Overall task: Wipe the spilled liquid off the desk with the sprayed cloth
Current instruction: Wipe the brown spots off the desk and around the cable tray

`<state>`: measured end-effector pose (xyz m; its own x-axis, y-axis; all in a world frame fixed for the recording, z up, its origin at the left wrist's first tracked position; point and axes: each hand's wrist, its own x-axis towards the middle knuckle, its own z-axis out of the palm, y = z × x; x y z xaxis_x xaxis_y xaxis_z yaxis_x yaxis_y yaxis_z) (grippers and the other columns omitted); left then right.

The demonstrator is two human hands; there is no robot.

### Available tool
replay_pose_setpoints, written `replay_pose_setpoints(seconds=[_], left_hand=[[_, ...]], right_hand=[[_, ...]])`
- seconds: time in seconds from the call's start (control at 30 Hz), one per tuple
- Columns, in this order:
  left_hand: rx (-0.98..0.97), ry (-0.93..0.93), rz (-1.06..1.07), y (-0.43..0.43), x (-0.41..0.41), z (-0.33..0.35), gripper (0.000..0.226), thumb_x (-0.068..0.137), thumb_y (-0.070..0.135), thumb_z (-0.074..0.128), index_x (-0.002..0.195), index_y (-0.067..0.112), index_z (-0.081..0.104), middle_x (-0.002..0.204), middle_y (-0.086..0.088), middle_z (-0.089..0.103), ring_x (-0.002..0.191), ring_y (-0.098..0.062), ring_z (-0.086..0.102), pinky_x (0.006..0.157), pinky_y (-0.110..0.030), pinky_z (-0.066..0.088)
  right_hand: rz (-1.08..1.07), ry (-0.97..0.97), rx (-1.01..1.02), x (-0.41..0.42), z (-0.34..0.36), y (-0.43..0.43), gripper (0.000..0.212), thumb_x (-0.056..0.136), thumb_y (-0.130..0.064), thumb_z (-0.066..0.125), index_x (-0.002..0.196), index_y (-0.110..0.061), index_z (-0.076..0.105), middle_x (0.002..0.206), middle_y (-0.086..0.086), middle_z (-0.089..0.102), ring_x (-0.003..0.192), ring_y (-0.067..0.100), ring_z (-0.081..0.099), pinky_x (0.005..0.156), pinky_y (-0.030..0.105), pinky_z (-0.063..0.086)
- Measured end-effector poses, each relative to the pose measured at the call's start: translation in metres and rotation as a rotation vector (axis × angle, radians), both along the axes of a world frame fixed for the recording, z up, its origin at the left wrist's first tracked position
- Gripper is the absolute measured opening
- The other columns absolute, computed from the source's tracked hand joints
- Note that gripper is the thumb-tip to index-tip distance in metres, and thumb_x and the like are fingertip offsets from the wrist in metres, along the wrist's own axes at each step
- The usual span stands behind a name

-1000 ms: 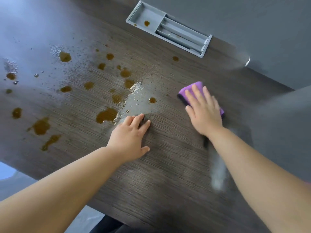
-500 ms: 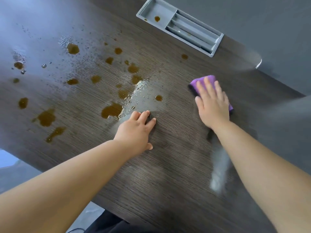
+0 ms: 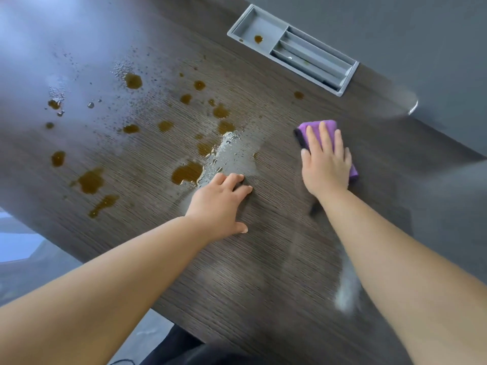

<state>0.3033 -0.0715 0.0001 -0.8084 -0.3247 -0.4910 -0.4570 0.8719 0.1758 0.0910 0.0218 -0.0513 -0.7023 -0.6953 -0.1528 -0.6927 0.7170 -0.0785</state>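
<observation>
A dark wood-grain desk (image 3: 263, 272) carries several brown spilled puddles; the largest puddle (image 3: 187, 173) lies just left of a wet smear (image 3: 232, 156). My right hand (image 3: 325, 162) presses flat, fingers straight, on a folded purple cloth (image 3: 313, 126) at the right of the spill. My left hand (image 3: 220, 205) rests palm-down on the desk beside the big puddle, fingers relaxed, holding nothing. Fine droplets (image 3: 123, 69) of spray dot the far left area.
A grey recessed tray (image 3: 266, 25) with slots sits in the desk's far edge, with a brown drop inside. A grey partition (image 3: 395, 27) stands behind the desk. The desk's near edge runs diagonally at lower left, floor beyond it.
My right hand and the cloth have shifted only slightly on the desk. The small brown spot near the wet smear is now nearly gone. The left hand stays put; the view drifted.
</observation>
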Motion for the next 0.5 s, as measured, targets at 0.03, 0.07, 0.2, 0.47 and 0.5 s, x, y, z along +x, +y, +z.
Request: replay_pose_setpoints(seconds=[0.03, 0.07, 0.2, 0.47, 0.5], left_hand=[[0.01, 0.029, 0.018, -0.001, 0.002, 0.0, 0.079, 0.082, 0.059, 0.056, 0.147, 0.032, 0.018, 0.151, 0.005, 0.015, 0.137, -0.02, 0.015, 0.099, -0.032, 0.04], [0.018, 0.053, 0.041, 0.0, 0.007, 0.0, 0.075, 0.084, 0.056, 0.056, 0.146, 0.031, 0.021, 0.15, 0.005, 0.017, 0.138, -0.019, 0.014, 0.101, -0.032, 0.038], [-0.037, 0.132, 0.144, 0.005, 0.032, -0.001, 0.06, 0.084, 0.053, 0.057, 0.136, 0.029, 0.041, 0.141, 0.003, 0.034, 0.133, -0.022, 0.023, 0.107, -0.035, 0.034], [-0.073, 0.186, 0.274, 0.014, 0.076, -0.005, 0.061, 0.076, 0.053, 0.066, 0.127, 0.022, 0.054, 0.13, -0.004, 0.049, 0.124, -0.031, 0.041, 0.099, -0.04, 0.04], [-0.061, 0.194, 0.294, 0.016, 0.078, -0.007, 0.061, 0.077, 0.053, 0.066, 0.128, 0.022, 0.053, 0.132, -0.004, 0.048, 0.125, -0.03, 0.04, 0.1, -0.04, 0.039]], right_hand=[[-0.122, -0.003, -0.008, 0.009, 0.001, -0.016, 0.054, 0.102, -0.04, 0.023, 0.152, -0.03, 0.007, 0.161, -0.001, -0.002, 0.147, 0.029, -0.003, 0.116, 0.052, 0.008], [-0.183, -0.013, -0.016, 0.023, 0.004, -0.029, 0.055, 0.102, -0.041, 0.021, 0.153, -0.03, 0.004, 0.161, -0.001, -0.005, 0.146, 0.029, -0.005, 0.116, 0.053, 0.006], [0.259, 0.002, -0.04, 0.078, -0.002, -0.018, 0.055, 0.1, -0.043, 0.023, 0.152, -0.025, 0.017, 0.16, 0.005, 0.01, 0.145, 0.035, 0.009, 0.113, 0.055, 0.016], [0.107, 0.01, -0.053, 0.027, -0.001, 0.0, 0.052, 0.101, -0.039, 0.029, 0.151, -0.029, 0.02, 0.16, -0.001, 0.01, 0.146, 0.029, 0.008, 0.115, 0.053, 0.015], [-0.049, 0.004, -0.062, 0.041, 0.001, -0.012, 0.053, 0.102, -0.039, 0.027, 0.152, -0.029, 0.014, 0.161, -0.002, 0.004, 0.147, 0.028, 0.002, 0.116, 0.052, 0.01]])
